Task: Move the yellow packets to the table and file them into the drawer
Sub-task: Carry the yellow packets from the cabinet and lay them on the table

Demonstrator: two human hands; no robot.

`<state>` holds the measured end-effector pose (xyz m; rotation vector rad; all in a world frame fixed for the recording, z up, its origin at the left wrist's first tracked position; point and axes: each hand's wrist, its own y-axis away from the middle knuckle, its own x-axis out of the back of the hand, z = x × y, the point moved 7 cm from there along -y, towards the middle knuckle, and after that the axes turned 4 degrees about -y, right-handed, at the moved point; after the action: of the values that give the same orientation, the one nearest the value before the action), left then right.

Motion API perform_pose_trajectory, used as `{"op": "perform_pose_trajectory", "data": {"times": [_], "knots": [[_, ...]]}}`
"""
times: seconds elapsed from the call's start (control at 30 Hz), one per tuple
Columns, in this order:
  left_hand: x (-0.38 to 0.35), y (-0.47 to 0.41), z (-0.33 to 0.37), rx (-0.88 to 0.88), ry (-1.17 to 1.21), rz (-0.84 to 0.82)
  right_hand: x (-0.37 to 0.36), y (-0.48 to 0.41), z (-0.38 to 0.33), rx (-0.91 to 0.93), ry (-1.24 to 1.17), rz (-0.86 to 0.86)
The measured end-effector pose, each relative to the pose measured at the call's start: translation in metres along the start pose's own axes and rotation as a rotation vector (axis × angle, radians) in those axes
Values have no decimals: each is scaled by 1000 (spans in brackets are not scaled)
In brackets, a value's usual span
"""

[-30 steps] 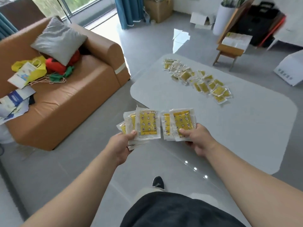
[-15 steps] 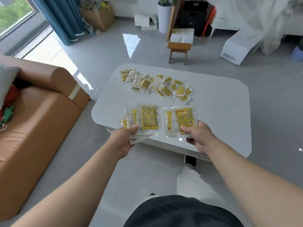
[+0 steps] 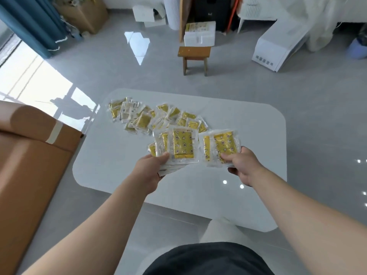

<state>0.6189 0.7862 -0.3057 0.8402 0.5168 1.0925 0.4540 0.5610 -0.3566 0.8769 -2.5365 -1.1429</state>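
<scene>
Nearest to the camera, the left hand (image 3: 148, 172) grips a fanned stack of yellow packets (image 3: 182, 145). Its thumb lies on top of the stack at the lower left corner and the other fingers are curled underneath, so the packets spread away from the hand toward 1 o'clock. The right hand (image 3: 243, 165) pinches a smaller bunch of yellow packets (image 3: 225, 146). Here the thumb presses on the lower right corner of the top packet, and the fingers below are mostly hidden; the bunch stands out toward 11 o'clock from this hand. The two bunches are just beside each other, and I cannot tell if they touch. Both are held above the white table (image 3: 248, 124). Farther, at 11 o'clock from the left hand, a loose pile of yellow packets (image 3: 151, 118) lies on the table top, with many overlapping. A brown sofa (image 3: 29, 155) stands at 9 o'clock of the table. Beyond the far edge, at 12 o'clock, there is a wooden stool (image 3: 194, 53), and a white box (image 3: 199, 34) behind it.
</scene>
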Motion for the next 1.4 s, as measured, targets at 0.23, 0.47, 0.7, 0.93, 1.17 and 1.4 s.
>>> {"op": "perform_pose_trajectory", "data": {"times": [0.23,0.47,0.7,0.93,1.17,1.4], "knots": [[-72,-41,36,14,-73,-12,29,-69,-52,-24,51,32],[-100,-95,41,59,-155,-22,40,-122,-64,-69,81,79],[-116,-179,30,106,-298,-44,40,-174,-60,-69,270,108],[-127,-272,30,21,-652,-1,26,-250,-49,-52,722,24],[-144,-351,18,-27,-921,1,6,-332,-39,-36,1109,-94],[-159,-407,-1,-34,-959,23,-12,-400,-31,0,1298,-177]]}}
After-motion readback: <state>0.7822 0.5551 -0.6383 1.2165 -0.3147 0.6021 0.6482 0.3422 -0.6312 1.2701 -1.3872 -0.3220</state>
